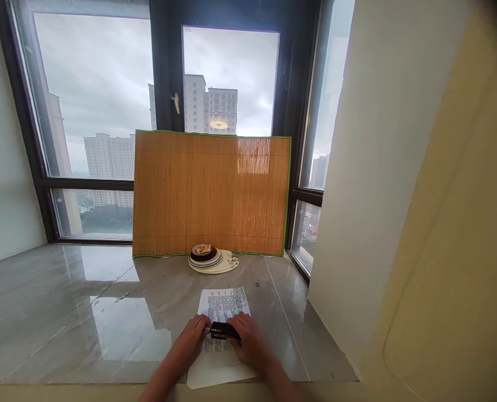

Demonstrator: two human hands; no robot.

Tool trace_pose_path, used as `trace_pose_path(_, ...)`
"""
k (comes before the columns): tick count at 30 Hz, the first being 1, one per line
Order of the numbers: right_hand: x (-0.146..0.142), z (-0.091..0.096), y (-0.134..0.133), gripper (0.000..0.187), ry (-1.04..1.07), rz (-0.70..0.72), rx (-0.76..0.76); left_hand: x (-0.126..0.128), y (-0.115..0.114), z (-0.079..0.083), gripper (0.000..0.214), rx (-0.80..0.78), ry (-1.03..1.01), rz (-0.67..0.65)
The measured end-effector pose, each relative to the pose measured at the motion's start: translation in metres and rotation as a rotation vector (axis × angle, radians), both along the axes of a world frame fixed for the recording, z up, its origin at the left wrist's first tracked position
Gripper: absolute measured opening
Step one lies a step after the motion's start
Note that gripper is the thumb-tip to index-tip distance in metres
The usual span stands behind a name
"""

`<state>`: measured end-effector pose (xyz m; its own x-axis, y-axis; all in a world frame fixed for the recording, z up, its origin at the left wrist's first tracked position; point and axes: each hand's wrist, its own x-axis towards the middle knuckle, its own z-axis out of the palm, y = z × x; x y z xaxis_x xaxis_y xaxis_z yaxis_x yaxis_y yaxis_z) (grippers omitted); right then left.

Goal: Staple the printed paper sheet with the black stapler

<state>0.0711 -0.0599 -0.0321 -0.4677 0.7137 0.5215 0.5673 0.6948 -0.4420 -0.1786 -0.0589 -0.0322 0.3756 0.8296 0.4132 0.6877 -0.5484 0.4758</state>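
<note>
A black-handled tool (pixel 225 330) with a row of pale dots and a thin silvery end is held between both hands above a printed sheet. I cannot make out its exact kind. My right hand (pixel 249 339) wraps round the black body, and the fingers of my left hand (pixel 195 330) close on the silvery end. Under them the white sheet of paper (pixel 225 375), covered in dark text, lies near the ledge's front edge. My wrists come in from below, on either side of the sheet.
Beyond the paper, a stack of plates (pixel 206 259) sits on the grey tiled ledge (pixel 43 312). A bamboo mat (pixel 206 192) with green edging leans upright against the dark-framed window (pixel 167 67). A pale wall (pixel 377 195) bounds the right side.
</note>
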Motion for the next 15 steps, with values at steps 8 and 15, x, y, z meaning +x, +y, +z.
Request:
trace_pose_path(8,0.000,0.004,-0.003,0.035,0.001,-0.004,0.002,0.001,-0.007,0.008,0.018,-0.012,-0.023,-0.027)
trace_pose_path(15,0.000,0.003,-0.001,0.032,0.011,0.009,0.040,0.003,-0.007,0.011,0.020,-0.002,0.055,0.016)
